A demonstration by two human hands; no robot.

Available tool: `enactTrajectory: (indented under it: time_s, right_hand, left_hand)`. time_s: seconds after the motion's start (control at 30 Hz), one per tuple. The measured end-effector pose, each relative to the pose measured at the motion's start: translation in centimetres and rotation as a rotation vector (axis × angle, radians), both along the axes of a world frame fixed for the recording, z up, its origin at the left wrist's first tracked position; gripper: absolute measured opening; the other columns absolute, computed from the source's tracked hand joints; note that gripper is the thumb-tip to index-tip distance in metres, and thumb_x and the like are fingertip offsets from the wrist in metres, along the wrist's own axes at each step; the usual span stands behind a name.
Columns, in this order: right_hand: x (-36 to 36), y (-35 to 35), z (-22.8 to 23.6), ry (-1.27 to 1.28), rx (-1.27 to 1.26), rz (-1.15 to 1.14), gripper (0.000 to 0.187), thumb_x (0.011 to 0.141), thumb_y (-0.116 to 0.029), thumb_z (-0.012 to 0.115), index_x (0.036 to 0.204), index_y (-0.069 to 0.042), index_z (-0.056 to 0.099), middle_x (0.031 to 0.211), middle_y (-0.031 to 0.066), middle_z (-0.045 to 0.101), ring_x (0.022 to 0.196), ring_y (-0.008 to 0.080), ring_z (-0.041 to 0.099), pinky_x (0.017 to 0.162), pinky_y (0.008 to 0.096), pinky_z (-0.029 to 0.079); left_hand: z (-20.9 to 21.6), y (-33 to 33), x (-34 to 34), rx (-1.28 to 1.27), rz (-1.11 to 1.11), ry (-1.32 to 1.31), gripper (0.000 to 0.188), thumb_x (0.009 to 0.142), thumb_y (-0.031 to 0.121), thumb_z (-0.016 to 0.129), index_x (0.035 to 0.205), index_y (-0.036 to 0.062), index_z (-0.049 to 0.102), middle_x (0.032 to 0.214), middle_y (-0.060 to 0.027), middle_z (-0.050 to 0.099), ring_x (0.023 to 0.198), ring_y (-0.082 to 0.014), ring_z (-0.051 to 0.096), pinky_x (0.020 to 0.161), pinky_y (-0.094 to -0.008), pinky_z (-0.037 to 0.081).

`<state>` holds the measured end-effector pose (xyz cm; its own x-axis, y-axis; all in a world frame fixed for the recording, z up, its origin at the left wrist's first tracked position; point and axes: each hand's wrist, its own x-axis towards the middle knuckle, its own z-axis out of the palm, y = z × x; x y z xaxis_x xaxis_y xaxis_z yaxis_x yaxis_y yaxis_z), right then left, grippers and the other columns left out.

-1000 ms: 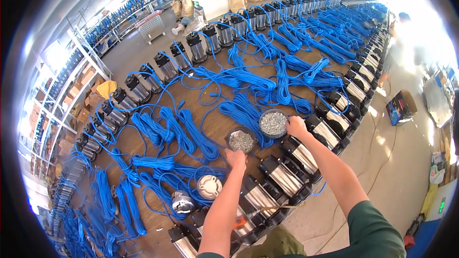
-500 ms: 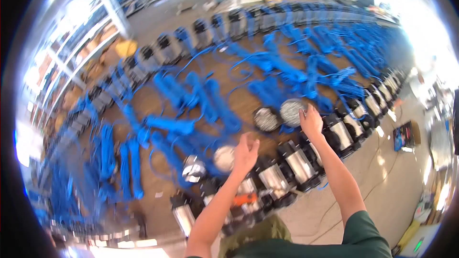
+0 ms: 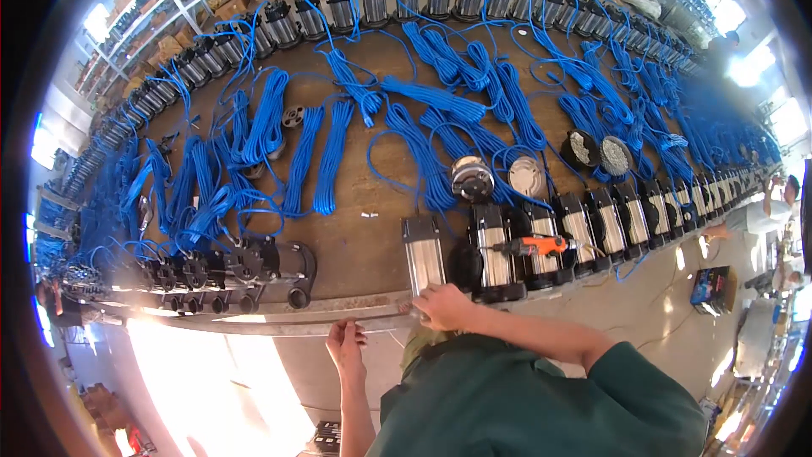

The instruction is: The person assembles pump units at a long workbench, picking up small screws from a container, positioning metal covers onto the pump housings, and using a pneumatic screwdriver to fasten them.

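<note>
My right hand (image 3: 446, 308) is closed at the near end of the leftmost silver motor (image 3: 424, 261) in the front row. Its fingers bend inward, and what they hold, if anything, is hidden. My left hand (image 3: 347, 345) hovers just off the table's front edge, fingers loosely curled and a little apart, with nothing visible in them. To the right of the motor, an orange and black power screwdriver (image 3: 540, 245) lies across neighbouring motors. Behind them sit a shiny round metal part (image 3: 471, 178) and a pale round cover (image 3: 527, 176).
Bundles of blue cable (image 3: 427, 165) cover much of the brown table (image 3: 372, 241). Black pump parts (image 3: 247, 262) stand at the front left. Two round dishes of small metal parts (image 3: 616, 156) sit at right. Motors line the far edge. Another person (image 3: 761, 213) is at the far right.
The view has swung left. My right hand has left the dish of small parts for the leftmost motor's near end, and my left hand has drawn back past the table edge.
</note>
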<state>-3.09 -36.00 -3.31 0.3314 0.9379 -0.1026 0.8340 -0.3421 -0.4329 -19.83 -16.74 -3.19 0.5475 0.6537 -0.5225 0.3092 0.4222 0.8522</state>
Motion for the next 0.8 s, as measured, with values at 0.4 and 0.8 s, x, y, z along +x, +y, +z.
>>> enactTrajectory:
  time_s: [0.4, 0.8]
  right_hand:
    - [-4.1, -7.0, 17.0, 1.244, 0.846, -1.081, 0.025, 0.070, -0.009, 0.071, 0.091, -0.001, 0.060, 0.082, 0.0110, 0.065, 0.075, 0.0166, 0.062, 0.069, 0.0300, 0.051]
    - [-3.5, -10.4, 6.1, 1.241, 0.866, -1.533, 0.012, 0.077, 0.001, 0.063, 0.090, 0.002, 0.061, 0.082, 0.0095, 0.064, 0.075, 0.0173, 0.062, 0.069, 0.0279, 0.052]
  left_hand:
    - [-5.7, 2.7, 12.3, -1.280, -0.312, -0.622, 0.050, 0.100, 0.045, 0.041, 0.120, 0.0013, 0.053, 0.083, -0.0051, 0.055, 0.075, -0.0211, 0.054, 0.078, -0.0352, 0.048]
    - [-12.3, -6.5, 6.9, -0.106, -0.262, -0.220, 0.028, 0.102, 0.019, 0.041, 0.084, 0.0028, 0.055, 0.077, -0.0090, 0.063, 0.076, -0.0165, 0.057, 0.077, -0.0318, 0.045]
